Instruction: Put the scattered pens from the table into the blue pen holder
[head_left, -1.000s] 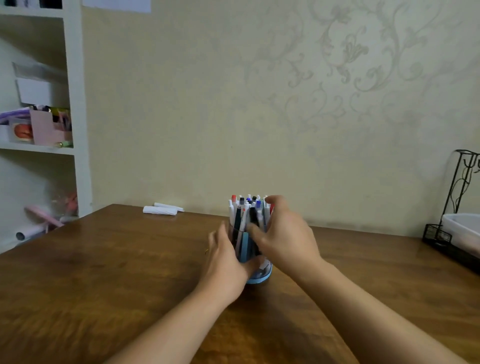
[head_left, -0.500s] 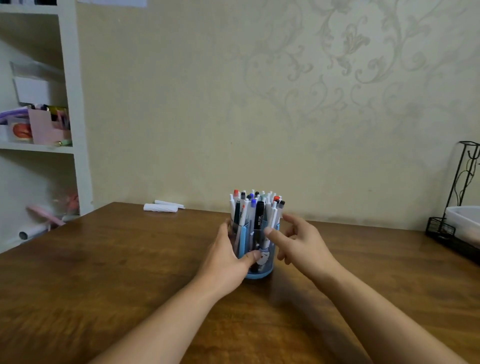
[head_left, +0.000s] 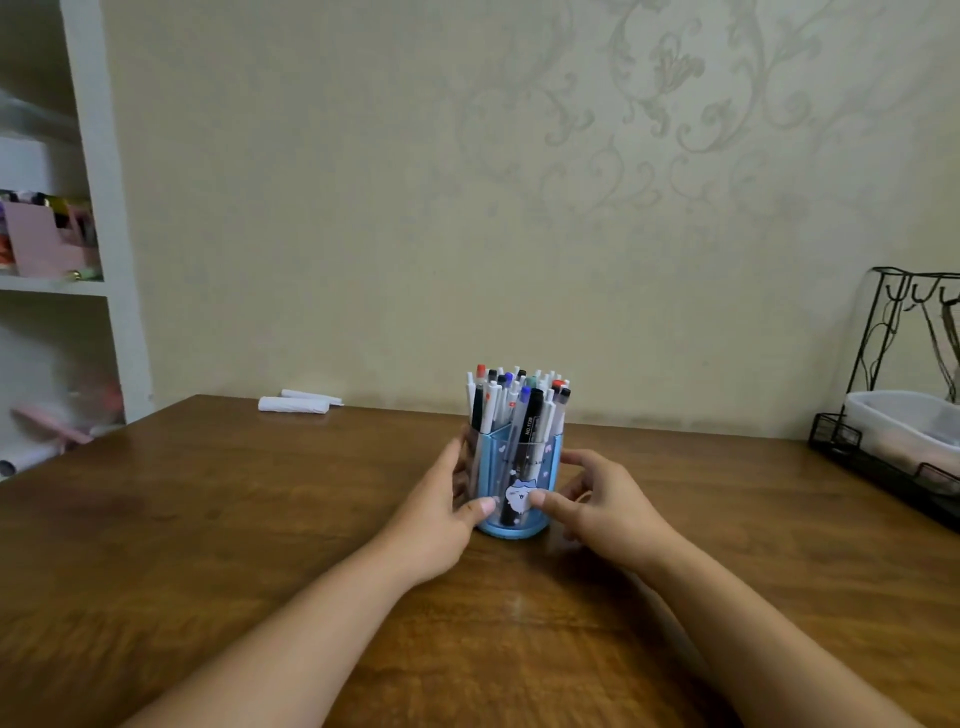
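Observation:
The blue pen holder (head_left: 540, 470) stands upright in the middle of the wooden table (head_left: 208, 530), with a small white cartoon sticker on its front. Several pens (head_left: 519, 397) with white, black, red and blue caps stick up out of it. My left hand (head_left: 441, 512) cups the holder's left side, its thumb pressed on the front. On the other side my right hand (head_left: 605, 506) clasps the holder, thumb touching the sticker. I see no loose pens on the table.
Two white rolled items (head_left: 298, 401) lie at the table's far edge by the wall. A black wire rack (head_left: 883, 415) with a clear plastic tub (head_left: 904, 423) stands at the right edge. A white shelf unit (head_left: 98, 208) stands at the left.
My right hand came down from the pen tops to the holder's right side and now clasps it. My left hand stayed on the left side. The view shifted slightly.

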